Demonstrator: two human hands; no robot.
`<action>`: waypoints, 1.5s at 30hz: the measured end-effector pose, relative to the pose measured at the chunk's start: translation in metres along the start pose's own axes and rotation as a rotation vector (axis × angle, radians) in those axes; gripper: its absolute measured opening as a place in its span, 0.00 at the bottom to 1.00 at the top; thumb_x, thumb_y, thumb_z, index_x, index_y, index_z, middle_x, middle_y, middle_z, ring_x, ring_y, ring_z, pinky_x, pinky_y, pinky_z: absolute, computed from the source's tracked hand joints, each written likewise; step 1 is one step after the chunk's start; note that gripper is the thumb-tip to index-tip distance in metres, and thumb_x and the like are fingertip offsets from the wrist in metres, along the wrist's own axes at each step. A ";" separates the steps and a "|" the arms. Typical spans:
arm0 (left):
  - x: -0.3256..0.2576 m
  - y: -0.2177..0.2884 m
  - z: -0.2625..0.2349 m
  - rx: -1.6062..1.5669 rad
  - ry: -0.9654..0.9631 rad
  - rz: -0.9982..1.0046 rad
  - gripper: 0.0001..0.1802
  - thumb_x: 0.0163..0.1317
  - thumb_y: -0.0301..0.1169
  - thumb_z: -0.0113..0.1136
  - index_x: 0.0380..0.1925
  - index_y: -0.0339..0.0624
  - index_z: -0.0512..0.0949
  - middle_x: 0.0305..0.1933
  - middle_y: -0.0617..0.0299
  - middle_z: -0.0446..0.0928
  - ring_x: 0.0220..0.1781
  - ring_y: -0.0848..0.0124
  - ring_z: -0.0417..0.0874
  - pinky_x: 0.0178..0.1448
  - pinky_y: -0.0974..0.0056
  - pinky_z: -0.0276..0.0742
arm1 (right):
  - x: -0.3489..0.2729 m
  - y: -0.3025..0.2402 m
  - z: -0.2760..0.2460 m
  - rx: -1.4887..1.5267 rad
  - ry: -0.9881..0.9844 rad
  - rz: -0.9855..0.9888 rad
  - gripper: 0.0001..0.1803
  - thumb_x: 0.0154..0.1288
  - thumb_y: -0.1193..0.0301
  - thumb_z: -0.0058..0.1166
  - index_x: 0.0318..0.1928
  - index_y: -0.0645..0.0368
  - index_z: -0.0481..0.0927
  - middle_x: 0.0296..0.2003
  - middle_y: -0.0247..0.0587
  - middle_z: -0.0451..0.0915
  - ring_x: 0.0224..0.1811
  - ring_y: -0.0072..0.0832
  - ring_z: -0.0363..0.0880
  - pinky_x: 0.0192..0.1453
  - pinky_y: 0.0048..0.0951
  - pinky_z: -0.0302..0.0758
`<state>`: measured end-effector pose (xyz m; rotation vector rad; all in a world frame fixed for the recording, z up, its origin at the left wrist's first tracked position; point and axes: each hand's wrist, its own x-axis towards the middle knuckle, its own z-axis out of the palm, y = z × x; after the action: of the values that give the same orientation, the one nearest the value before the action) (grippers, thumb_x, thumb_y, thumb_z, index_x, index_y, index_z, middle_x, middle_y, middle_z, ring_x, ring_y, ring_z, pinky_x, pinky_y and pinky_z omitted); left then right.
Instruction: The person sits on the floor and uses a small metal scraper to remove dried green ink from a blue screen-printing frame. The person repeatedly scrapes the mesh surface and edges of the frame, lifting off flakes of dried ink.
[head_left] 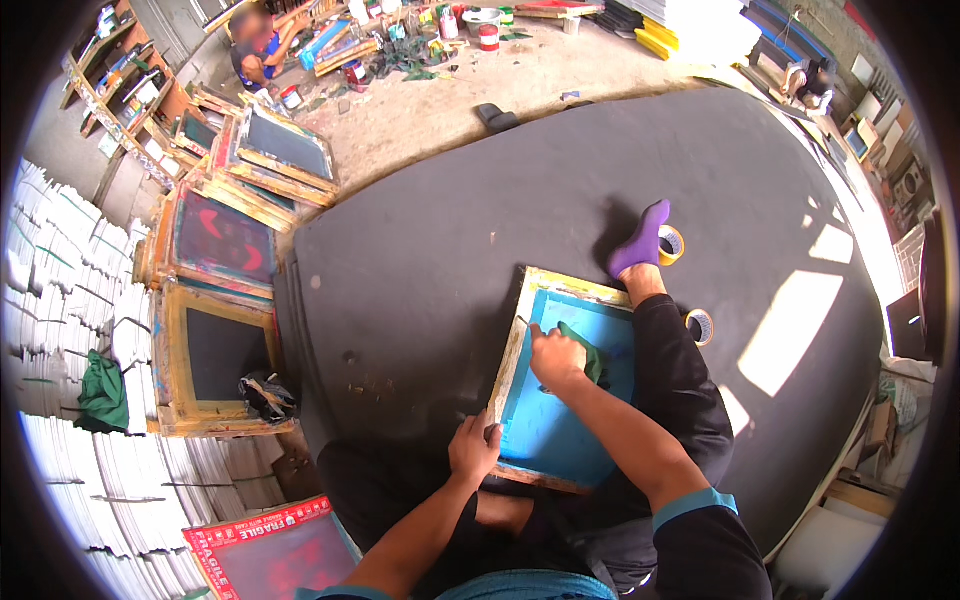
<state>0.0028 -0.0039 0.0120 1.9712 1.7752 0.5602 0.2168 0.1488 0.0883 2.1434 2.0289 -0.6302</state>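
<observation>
A wooden screen-printing frame (512,362) with blue mesh lies across my lap and the dark surface, tilted a little. My left hand (476,447) grips its lower left edge, fingers wrapped round the wood. Over the upper part of the blue mesh, my right hand (557,360) is closed on a bunched green cloth (592,358), part of which hangs out on the hand's right side. A thin dark thing shows by its fingertips at the frame's left rail; I cannot make out what it is. My foot in a purple sock (640,243) rests just beyond the frame.
Two tape rolls (671,245) lie by my leg on the dark padded surface (420,240). Stacked screen frames (222,350) and bundled white sheets (60,270) stand at left. A red-taped screen (270,550) is at lower left. People sit far left and far right.
</observation>
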 end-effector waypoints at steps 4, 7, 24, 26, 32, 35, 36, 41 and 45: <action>0.002 -0.003 0.001 -0.004 -0.003 0.011 0.23 0.68 0.43 0.68 0.58 0.42 0.82 0.43 0.54 0.82 0.46 0.50 0.86 0.50 0.48 0.84 | 0.000 0.011 0.004 0.030 0.028 -0.022 0.26 0.73 0.68 0.49 0.70 0.45 0.75 0.50 0.52 0.87 0.51 0.50 0.90 0.52 0.49 0.87; 0.001 -0.002 0.000 -0.004 -0.006 -0.001 0.24 0.67 0.43 0.68 0.58 0.42 0.82 0.44 0.54 0.82 0.47 0.50 0.86 0.51 0.48 0.84 | 0.005 0.022 0.019 0.141 0.012 0.000 0.30 0.74 0.67 0.50 0.75 0.42 0.71 0.50 0.54 0.87 0.49 0.50 0.90 0.51 0.50 0.87; -0.001 -0.001 -0.002 -0.019 -0.053 -0.103 0.25 0.66 0.43 0.70 0.59 0.42 0.83 0.47 0.55 0.83 0.50 0.51 0.87 0.54 0.50 0.84 | 0.022 0.045 0.073 0.533 0.149 0.036 0.19 0.77 0.53 0.54 0.64 0.33 0.86 0.41 0.51 0.90 0.48 0.50 0.90 0.55 0.49 0.85; 0.003 0.007 0.001 -0.040 -0.066 -0.095 0.25 0.66 0.43 0.71 0.58 0.42 0.83 0.48 0.55 0.83 0.50 0.51 0.87 0.55 0.50 0.84 | 0.043 0.072 0.102 1.010 0.080 0.072 0.19 0.77 0.55 0.56 0.64 0.36 0.87 0.38 0.50 0.89 0.46 0.46 0.91 0.54 0.47 0.85; -0.003 -0.006 -0.001 -0.058 -0.011 -0.114 0.24 0.65 0.43 0.72 0.57 0.43 0.84 0.48 0.56 0.83 0.50 0.51 0.87 0.54 0.51 0.84 | 0.027 0.049 0.060 0.548 0.272 -0.096 0.17 0.81 0.63 0.56 0.61 0.57 0.88 0.26 0.24 0.75 0.26 0.15 0.68 0.24 0.20 0.63; 0.000 0.000 0.003 -0.109 -0.047 -0.128 0.25 0.65 0.42 0.72 0.58 0.43 0.84 0.48 0.57 0.83 0.51 0.51 0.87 0.56 0.51 0.84 | 0.045 0.064 0.064 1.595 -0.341 0.444 0.18 0.81 0.58 0.55 0.61 0.48 0.88 0.28 0.33 0.82 0.32 0.23 0.80 0.28 0.29 0.75; 0.001 0.002 0.000 -0.109 -0.056 -0.138 0.25 0.65 0.43 0.72 0.58 0.43 0.84 0.48 0.57 0.83 0.51 0.51 0.86 0.56 0.51 0.84 | 0.047 0.064 0.067 1.563 -0.343 0.447 0.18 0.80 0.57 0.55 0.61 0.46 0.88 0.30 0.37 0.84 0.35 0.26 0.82 0.32 0.32 0.77; 0.000 0.001 -0.004 -0.078 -0.008 -0.123 0.25 0.66 0.44 0.71 0.58 0.43 0.83 0.49 0.56 0.84 0.52 0.51 0.86 0.57 0.50 0.83 | 0.025 0.057 0.059 0.789 0.086 0.134 0.18 0.77 0.54 0.57 0.62 0.35 0.87 0.38 0.50 0.89 0.45 0.40 0.90 0.48 0.46 0.85; -0.001 0.000 -0.003 -0.094 -0.029 -0.127 0.25 0.67 0.45 0.69 0.59 0.43 0.83 0.50 0.56 0.84 0.53 0.51 0.86 0.57 0.50 0.83 | 0.010 0.039 0.026 0.332 0.330 0.045 0.17 0.77 0.55 0.56 0.61 0.29 0.86 0.40 0.50 0.90 0.42 0.53 0.90 0.48 0.53 0.86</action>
<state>0.0010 -0.0048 0.0143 1.7806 1.8079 0.5595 0.2496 0.1450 0.0533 2.6295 2.1508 -0.6874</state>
